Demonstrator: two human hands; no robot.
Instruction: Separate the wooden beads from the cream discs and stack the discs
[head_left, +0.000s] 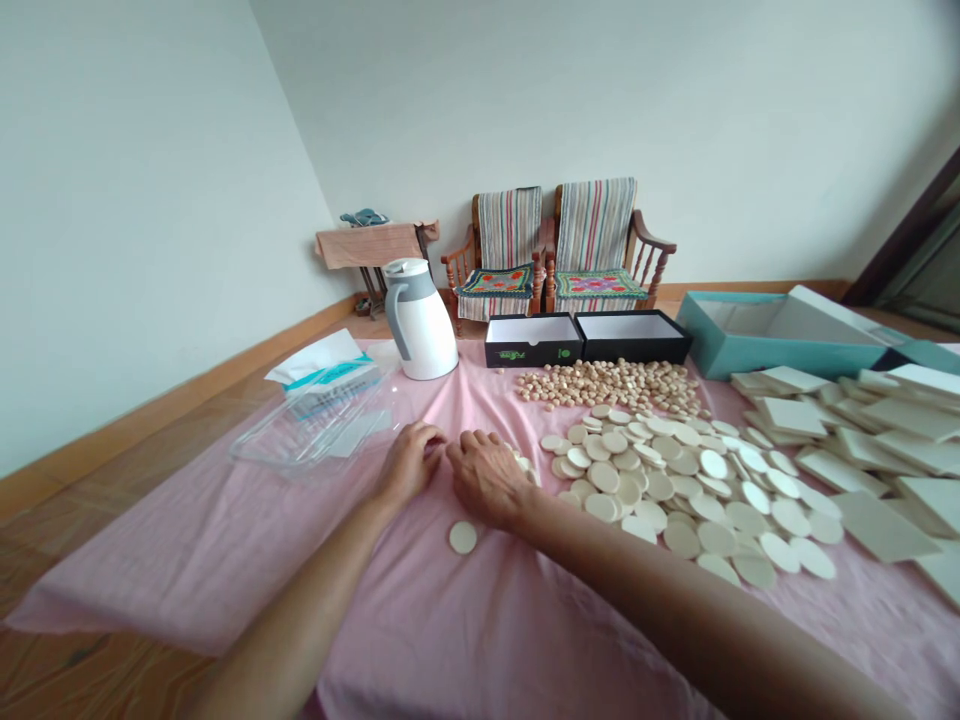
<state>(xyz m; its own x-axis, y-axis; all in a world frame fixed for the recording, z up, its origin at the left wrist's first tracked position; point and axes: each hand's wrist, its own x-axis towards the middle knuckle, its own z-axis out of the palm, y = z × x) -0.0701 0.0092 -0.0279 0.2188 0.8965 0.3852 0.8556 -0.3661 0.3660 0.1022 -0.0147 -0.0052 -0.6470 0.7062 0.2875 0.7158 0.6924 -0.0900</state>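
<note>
Lone disc (463, 537) lay flat on the pink cloth (225, 540), just in front of the right hand (487, 478) and not touching it. Right hand was knuckles-up with its fingers curled down onto the cloth. Couldn't tell if it held anything. Left hand (409, 462) was in the same posture, fingers bent under, its fingertips meeting the right hand's. Its grip couldn't be read either. A few small discs (523, 462) peeked out just past the right hand's knuckles.

The main disc pile (675, 490) was spread loose on the surface to the right, overlapping. Beyond it sat a heap of small tan beads (607, 385). Pale square slabs (862, 440) were stacked unevenly at the far right.

Containers:
- Two black boxes (532, 342) stood side by side and open behind the beads, with only white lining showing inside.
- The teal box (750, 345) was open with a white lid piece leaning on it. Its contents were hidden at this angle.
- A clear plastic tray (315, 430) lay left of the hands, with a white-and-teal packet (322, 365) at its far end. Couldn't tell whether the packet was in the tray or behind it.
- A white jug (418, 320) stood upright with its lid closed.

Two striped chairs (570, 250) were against the back wall.
</note>
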